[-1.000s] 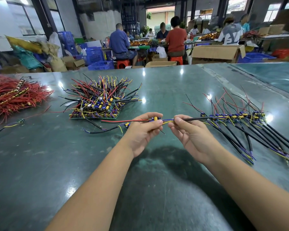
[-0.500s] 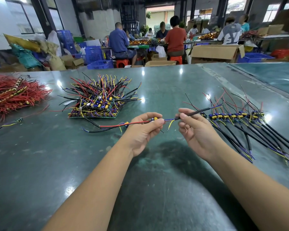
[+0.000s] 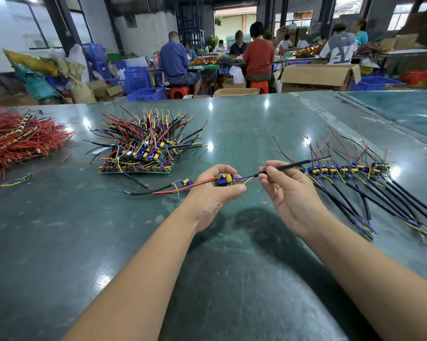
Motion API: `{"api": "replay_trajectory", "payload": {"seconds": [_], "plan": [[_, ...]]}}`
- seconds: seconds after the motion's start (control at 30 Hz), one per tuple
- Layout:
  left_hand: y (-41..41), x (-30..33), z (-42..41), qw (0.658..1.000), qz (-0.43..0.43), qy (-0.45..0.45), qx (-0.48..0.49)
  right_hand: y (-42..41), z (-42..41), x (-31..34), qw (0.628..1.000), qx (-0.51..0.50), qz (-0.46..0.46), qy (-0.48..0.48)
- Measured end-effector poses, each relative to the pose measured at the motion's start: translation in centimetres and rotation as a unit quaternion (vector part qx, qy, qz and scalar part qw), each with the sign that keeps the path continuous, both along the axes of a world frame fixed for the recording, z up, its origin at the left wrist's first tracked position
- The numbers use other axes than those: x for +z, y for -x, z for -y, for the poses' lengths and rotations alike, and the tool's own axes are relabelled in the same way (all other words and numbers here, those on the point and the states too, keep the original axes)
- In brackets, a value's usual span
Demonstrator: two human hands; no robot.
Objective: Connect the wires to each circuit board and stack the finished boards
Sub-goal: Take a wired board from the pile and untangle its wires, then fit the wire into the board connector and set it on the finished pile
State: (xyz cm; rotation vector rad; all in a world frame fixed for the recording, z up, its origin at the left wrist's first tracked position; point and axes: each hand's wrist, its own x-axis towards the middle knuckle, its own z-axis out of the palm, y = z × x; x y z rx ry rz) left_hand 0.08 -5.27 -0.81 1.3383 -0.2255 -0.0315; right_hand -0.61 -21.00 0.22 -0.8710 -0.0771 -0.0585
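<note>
My left hand (image 3: 213,190) holds a small circuit board (image 3: 225,179) with a yellow part between thumb and fingers, above the green table (image 3: 59,242). A red wire (image 3: 182,188) trails left from the board. My right hand (image 3: 287,190) pinches a black sheathed cable (image 3: 285,166) whose blue and yellow leads run to the board. A row of wired boards (image 3: 342,169) lies at the right, cables pointing toward me. A heap of wired boards (image 3: 146,148) sits on a green panel at centre left. Another small board (image 3: 186,182) lies beside my left hand.
A bundle of red wires (image 3: 18,141) lies at the far left edge. A loose yellow-and-black wire (image 3: 13,183) lies near it. Behind the table, several people sit at benches among cardboard boxes (image 3: 315,77) and blue crates (image 3: 147,94).
My right hand has drawn away to the right and tilted the black cable's far end upward. The gap between my hands has widened, showing the board and its leads.
</note>
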Motion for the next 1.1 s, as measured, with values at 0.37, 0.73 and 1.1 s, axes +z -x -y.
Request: {"api": "replay_trajectory", "payload": {"seconds": [0.37,0.73,1.1], "plan": [[-0.1,0.0,-0.4,0.999,0.026,-0.027,-0.012,0.0,-0.2,-0.5,0.996,0.053,-0.040,0.062],[-0.1,0.2,-0.9,0.999,0.000,0.026,-0.032,-0.6,0.4,-0.1,0.996,0.006,-0.083,0.043],[0.0,1.1,-0.9,0.986,-0.057,0.157,0.006,-2.1,2.4,0.2,0.983,-0.083,-0.106,-0.127]]}}
